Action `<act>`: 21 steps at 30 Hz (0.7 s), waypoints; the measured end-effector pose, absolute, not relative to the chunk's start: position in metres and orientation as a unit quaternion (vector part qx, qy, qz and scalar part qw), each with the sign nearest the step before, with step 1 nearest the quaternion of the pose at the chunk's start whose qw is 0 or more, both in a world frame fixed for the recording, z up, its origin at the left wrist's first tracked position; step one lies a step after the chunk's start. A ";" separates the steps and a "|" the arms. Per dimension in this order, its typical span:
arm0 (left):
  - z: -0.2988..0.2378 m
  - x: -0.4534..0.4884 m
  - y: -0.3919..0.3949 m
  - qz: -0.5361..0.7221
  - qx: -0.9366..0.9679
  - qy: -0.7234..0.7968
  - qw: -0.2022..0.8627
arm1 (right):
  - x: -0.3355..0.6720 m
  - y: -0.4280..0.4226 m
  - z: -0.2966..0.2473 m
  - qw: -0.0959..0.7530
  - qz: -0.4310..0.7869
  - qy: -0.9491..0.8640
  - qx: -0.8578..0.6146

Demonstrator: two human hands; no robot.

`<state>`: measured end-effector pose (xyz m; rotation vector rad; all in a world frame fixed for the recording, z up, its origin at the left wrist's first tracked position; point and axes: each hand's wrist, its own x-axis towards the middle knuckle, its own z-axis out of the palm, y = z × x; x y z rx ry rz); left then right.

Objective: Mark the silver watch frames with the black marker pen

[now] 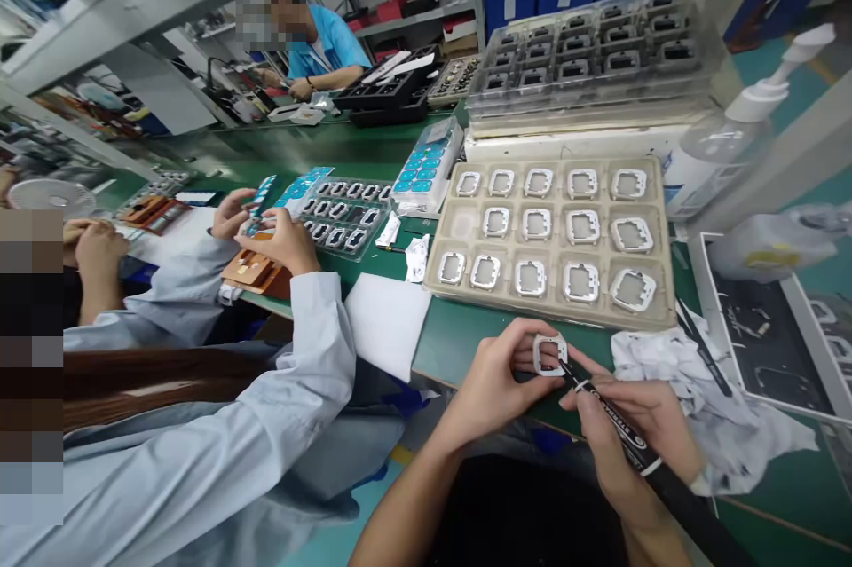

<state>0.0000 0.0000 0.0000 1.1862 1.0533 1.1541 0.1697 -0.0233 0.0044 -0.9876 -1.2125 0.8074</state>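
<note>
My left hand [496, 381] is closed around a small silver square frame [549, 356] with rounded corners, like a watch case, held up in front of me. In my right hand [632, 425] is a black pen-shaped tool [622, 427] with white lettering and a white ring. Its narrow tip meets or nearly meets the right side of the frame; I cannot tell whether they touch. Just beyond my hands lies a beige tray [459, 223] with similar silver frames [531, 278] in its pockets; one pocket at the left of the middle row holds none.
White cloths [692, 407] and black tweezers [706, 347] lie to my right, beside a white-rimmed box [792, 354]. A pump bottle [725, 141] and stacked clear trays [586, 97] stand behind. At left a co-worker's hands [289, 239] handle a small part; another person sits across.
</note>
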 end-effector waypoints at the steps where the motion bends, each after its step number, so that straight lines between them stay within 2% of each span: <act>1: 0.001 0.000 -0.001 0.489 0.510 0.445 0.551 | 0.170 -0.022 0.004 0.639 0.350 -0.543 -0.419; 21: 0.017 -0.002 -0.009 0.497 0.545 0.470 0.485 | 0.162 -0.010 0.011 0.670 0.217 -0.587 -0.398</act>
